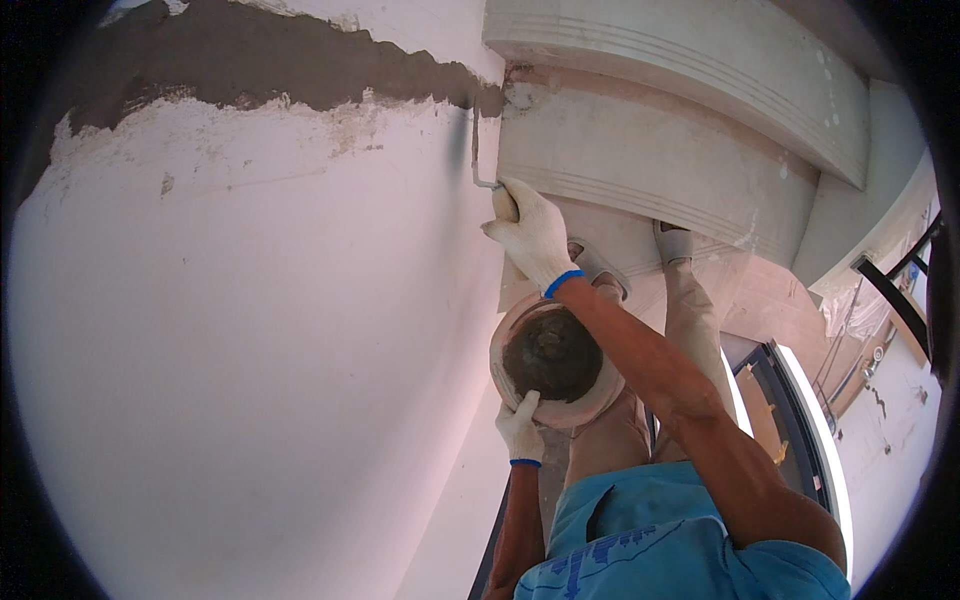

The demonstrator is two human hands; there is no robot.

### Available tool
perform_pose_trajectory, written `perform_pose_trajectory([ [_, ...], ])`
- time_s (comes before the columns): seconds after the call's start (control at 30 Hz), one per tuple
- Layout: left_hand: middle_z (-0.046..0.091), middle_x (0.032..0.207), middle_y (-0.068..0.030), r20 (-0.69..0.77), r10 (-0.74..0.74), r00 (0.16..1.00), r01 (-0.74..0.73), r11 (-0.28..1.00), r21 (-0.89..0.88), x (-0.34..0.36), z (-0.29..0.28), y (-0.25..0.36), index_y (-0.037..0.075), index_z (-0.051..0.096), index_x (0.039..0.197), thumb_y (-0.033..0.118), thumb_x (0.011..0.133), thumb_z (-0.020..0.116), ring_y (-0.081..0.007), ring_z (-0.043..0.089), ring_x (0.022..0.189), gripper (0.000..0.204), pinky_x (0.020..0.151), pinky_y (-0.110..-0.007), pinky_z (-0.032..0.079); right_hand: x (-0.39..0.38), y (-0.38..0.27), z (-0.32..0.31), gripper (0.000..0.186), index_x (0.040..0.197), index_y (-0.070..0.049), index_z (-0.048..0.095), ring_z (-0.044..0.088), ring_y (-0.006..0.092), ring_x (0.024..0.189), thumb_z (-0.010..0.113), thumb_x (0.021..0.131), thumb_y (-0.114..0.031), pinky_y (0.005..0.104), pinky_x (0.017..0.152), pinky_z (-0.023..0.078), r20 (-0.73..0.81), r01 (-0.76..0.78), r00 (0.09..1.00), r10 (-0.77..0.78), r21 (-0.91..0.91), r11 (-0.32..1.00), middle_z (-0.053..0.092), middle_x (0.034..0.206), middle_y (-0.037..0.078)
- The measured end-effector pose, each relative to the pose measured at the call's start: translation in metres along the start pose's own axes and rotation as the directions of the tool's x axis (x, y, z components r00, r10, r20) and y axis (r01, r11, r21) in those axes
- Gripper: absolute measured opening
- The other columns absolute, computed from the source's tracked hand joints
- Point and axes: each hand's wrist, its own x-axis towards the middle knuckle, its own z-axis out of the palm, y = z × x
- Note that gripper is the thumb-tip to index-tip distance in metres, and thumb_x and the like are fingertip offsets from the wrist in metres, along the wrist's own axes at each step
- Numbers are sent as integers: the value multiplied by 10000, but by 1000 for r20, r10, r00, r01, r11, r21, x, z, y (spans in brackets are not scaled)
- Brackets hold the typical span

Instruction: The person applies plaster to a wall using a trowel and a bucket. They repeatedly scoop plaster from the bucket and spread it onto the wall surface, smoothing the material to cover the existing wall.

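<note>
My right hand (535, 235), in a white knit glove with a blue cuff, is closed around the handle of a trowel (505, 205). Seen almost edge-on, the trowel's narrow blade stands along the white wall (260, 300), its far end at the wet grey mortar (250, 60). That mortar forms a ragged band across the wall up to the corner by the steps. Lower down, my gloved left hand (520, 432) grips the near rim of a round bucket (588, 408), thumb over the edge. Dark grey mortar (552, 350) lies inside the bucket.
Pale stone steps (650, 140) rise ahead and to the right, meeting the wall at the corner. My slippered feet stand at their base. To the right are a dark-framed panel (790, 430), clear plastic sheeting (845, 310) and a black metal bar (893, 308).
</note>
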Motion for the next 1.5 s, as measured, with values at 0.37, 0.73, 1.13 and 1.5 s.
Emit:
perform_pose_trajectory([
  [0.37, 698, 1294, -149, 9, -4, 1000, 4, 1000, -17, 0, 3, 4, -81, 600, 1384, 32, 921, 753, -256, 702, 1109, 500, 966, -396, 570, 9, -7, 15, 738, 1420, -36, 615, 702, 394, 1117, 839, 736, -201, 426, 962, 543, -119, 42, 992, -37, 43, 998, 730, 1175, 227],
  [0.73, 726, 1177, -108, -50, -5, 999, 5, 1000, -3, 0, 10, 11, -101, 670, 1287, 59, 886, 808, -197, 689, 998, 453, 899, -325, 550, 9, -15, 25, 766, 1496, -60, 545, 677, 391, 1155, 828, 793, -167, 441, 969, 542, -71, 70, 995, -70, 8, 997, 690, 1250, 196],
  [1.13, 723, 1149, -100, -45, 1, 999, -1, 1000, -2, -2, 20, 15, -82, 672, 1279, 62, 890, 809, -195, 692, 981, 437, 886, -327, 556, -18, -12, 17, 758, 1470, -72, 557, 678, 393, 1104, 845, 773, -141, 438, 940, 547, -134, 136, 983, -127, 59, 989, 670, 1205, 187],
  [1.5, 713, 1176, -110, -27, 8, 1000, -8, 1000, 16, -3, 33, 21, -98, 640, 1321, 65, 893, 800, -198, 688, 993, 486, 888, -333, 559, 4, -21, 34, 797, 1532, -97, 481, 656, 411, 1062, 823, 819, -194, 487, 886, 542, -57, 140, 988, -143, -46, 989, 635, 1142, 177],
])
